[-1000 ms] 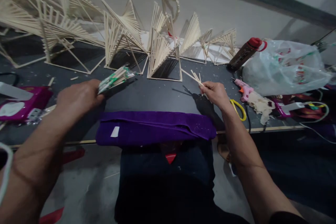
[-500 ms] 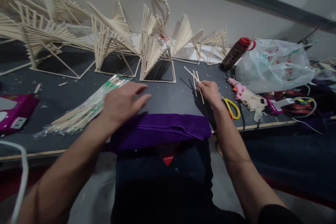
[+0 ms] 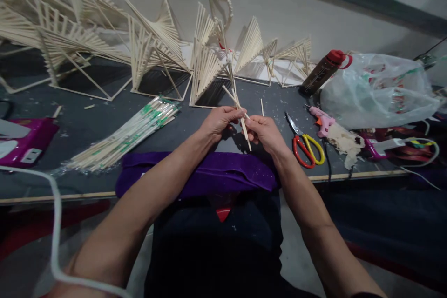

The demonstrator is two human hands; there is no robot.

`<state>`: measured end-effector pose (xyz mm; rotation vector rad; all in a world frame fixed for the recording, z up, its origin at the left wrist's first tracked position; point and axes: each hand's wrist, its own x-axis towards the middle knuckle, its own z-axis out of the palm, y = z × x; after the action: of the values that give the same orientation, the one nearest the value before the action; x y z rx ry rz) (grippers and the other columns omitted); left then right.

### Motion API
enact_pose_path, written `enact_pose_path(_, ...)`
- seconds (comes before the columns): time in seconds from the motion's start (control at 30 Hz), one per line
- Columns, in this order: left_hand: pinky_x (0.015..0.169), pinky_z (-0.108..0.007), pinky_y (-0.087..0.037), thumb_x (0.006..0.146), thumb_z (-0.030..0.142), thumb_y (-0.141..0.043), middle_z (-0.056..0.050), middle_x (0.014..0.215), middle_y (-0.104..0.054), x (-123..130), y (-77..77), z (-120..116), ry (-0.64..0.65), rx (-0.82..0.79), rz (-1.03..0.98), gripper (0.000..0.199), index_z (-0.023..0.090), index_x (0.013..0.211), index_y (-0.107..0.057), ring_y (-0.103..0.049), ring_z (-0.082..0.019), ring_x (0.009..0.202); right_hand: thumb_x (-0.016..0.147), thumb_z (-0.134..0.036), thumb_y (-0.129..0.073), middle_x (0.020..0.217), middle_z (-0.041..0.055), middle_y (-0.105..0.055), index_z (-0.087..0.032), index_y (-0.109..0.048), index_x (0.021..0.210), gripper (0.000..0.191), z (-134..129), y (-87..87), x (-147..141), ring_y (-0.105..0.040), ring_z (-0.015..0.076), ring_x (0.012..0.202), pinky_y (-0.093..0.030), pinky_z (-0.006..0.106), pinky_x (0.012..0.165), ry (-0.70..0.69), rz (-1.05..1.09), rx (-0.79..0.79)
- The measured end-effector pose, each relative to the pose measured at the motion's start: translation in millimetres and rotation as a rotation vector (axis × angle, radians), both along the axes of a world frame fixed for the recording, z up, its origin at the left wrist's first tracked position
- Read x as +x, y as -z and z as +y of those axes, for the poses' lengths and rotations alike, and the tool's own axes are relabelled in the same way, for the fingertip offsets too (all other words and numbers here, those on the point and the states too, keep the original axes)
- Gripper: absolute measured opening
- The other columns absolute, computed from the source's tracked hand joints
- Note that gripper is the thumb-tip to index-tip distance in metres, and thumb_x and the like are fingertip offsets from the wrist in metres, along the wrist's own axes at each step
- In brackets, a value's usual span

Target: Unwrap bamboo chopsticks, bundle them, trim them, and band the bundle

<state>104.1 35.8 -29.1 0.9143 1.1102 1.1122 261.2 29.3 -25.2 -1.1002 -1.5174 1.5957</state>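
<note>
Both hands meet over the table, close together. My left hand is closed, thumb and fingers pinching thin wooden sticks that cross each other. From the other side my right hand is closed on the same small bunch, with one stick end poking out below. Another short stick lies on the table just beyond my right hand. A twisted stick frame stands behind my hands. To the left lies a plastic-wrapped bundle of sticks.
Scissors with red and yellow handles lie to the right, near a pink glue gun. Behind them are a dark bottle with a red lid and a plastic bag. A purple cloth covers the table's front edge.
My left hand has moved right from above the wrapped bundle and now grips the sticks. My right hand has come left and nearer with its sticks, uncovering the scissors.
</note>
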Motion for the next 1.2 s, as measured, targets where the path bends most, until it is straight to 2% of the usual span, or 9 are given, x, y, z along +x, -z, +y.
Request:
enact_pose_path(0.1, 0.041, -0.017, -0.027, 0.060, 0.038, -0.078, -0.001, 0.063, -0.058, -5.6, 1.3, 1.6, -0.034, 0.009, -0.028, 0.028, 0.014, 0.072, -0.069, -0.046, -0.006, 0.052, 0.079, -0.048, -0.057, 0.051, -0.0026, -0.055, -0.017, -0.060, 0.067, 0.034, -1.5, 1.2, 1.8, -0.045, 0.0076, 0.040, -0.026, 0.020, 0.037, -0.028, -0.135, 0.043)
enact_pose_path(0.17, 0.041, -0.016, -0.027, 0.060, 0.037, -0.078, -0.002, 0.066, -0.060, -9.2, 2.0, 2.9, -0.040, 0.013, -0.064, 0.027, 0.013, 0.069, -0.067, -0.047, -0.005, 0.052, 0.083, -0.049, -0.052, 0.056, -0.0003, -0.060, -0.016, -0.062, 0.068, 0.037, 1.1, -0.5, 8.9, -0.049, 0.0084, 0.042, -0.030, 0.020, 0.041, -0.053, -0.294, 0.162)
enact_pose_path(0.3, 0.039, -0.017, -0.028, 0.061, 0.034, -0.077, -0.001, 0.059, -0.058, -16.2, 3.3, 4.7, -0.057, 0.021, -0.046, 0.025, 0.013, 0.063, -0.063, -0.045, -0.004, 0.047, 0.086, -0.040, -0.051, 0.075, 0.0069, -0.070, -0.016, -0.070, 0.083, 0.030, 23.6, -0.6, 28.2, -0.063, 0.0159, 0.066, -0.041, 0.024, 0.061, 0.205, -0.842, 0.523)
enact_pose_path(0.43, 0.040, -0.018, -0.029, 0.063, 0.031, -0.076, 0.001, 0.053, -0.055, -19.5, 3.1, 4.1, -0.083, 0.027, 0.053, 0.022, 0.015, 0.060, -0.062, -0.046, -0.005, 0.045, 0.084, -0.031, -0.051, 0.092, 0.0172, -0.072, -0.013, -0.070, 0.096, 0.029, 46.2, 7.1, 32.9, -0.066, 0.0253, 0.086, -0.044, 0.030, 0.070, 0.236, -1.310, 0.532)
enact_pose_path(0.77, 0.040, -0.019, -0.030, 0.065, 0.028, -0.074, 0.000, 0.054, -0.055, -22.8, 2.8, 0.6, -0.036, 0.018, 0.108, 0.019, 0.014, 0.059, -0.062, -0.044, -0.004, 0.042, 0.081, -0.023, -0.048, 0.088, 0.0190, -0.073, -0.014, -0.074, 0.087, 0.028, 16.5, 1.3, 49.6, -0.069, 0.0267, 0.085, -0.045, 0.030, 0.068, 0.132, -1.470, 0.516)
enact_pose_path(0.87, 0.040, -0.018, -0.031, 0.064, 0.029, -0.075, 0.000, 0.054, -0.055, -16.3, 0.1, 1.0, -0.024, 0.023, 0.112, 0.020, 0.014, 0.059, -0.062, -0.045, -0.005, 0.043, 0.079, -0.025, -0.053, 0.085, 0.0166, -0.072, -0.015, -0.073, 0.085, 0.024, 15.5, -7.6, 45.1, -0.068, 0.0266, 0.083, -0.045, 0.031, 0.068, 0.180, -1.341, 0.539)
enact_pose_path(0.97, 0.041, -0.018, -0.031, 0.065, 0.028, -0.074, 0.001, 0.051, -0.054, -5.2, -6.9, 1.1, 0.021, 0.045, 0.130, 0.019, 0.014, 0.059, -0.063, -0.045, -0.006, 0.043, 0.081, -0.034, -0.055, 0.080, 0.0076, -0.071, -0.016, -0.071, 0.090, 0.025, 23.4, -18.5, 26.3, -0.064, 0.0171, 0.070, -0.044, 0.026, 0.063, 0.225, -0.798, 0.530)
enact_pose_path(1.07, 0.041, -0.019, -0.032, 0.066, 0.027, -0.071, 0.001, 0.048, -0.052, 4.3, -14.4, 3.1, 0.079, 0.106, 0.177, 0.017, 0.013, 0.060, -0.064, -0.044, -0.006, 0.042, 0.078, -0.039, -0.060, 0.067, 0.0002, -0.064, -0.015, -0.067, 0.085, 0.026, 34.9, -26.2, 5.2, -0.053, 0.0092, 0.053, -0.039, 0.021, 0.051, 0.194, -0.255, 0.361)
enact_pose_path(1.2, 0.042, -0.020, -0.036, 0.066, 0.028, -0.073, -0.001, 0.056, -0.059, 7.9, -19.3, 9.0, 0.068, 0.135, 0.234, 0.016, 0.012, 0.067, -0.069, -0.047, -0.007, 0.045, 0.072, -0.035, -0.067, 0.053, -0.0040, -0.053, -0.016, -0.059, 0.070, 0.020, 45.3, -24.5, -5.9, -0.044, 0.0064, 0.045, -0.030, 0.019, 0.042, 0.225, -0.019, 0.267)
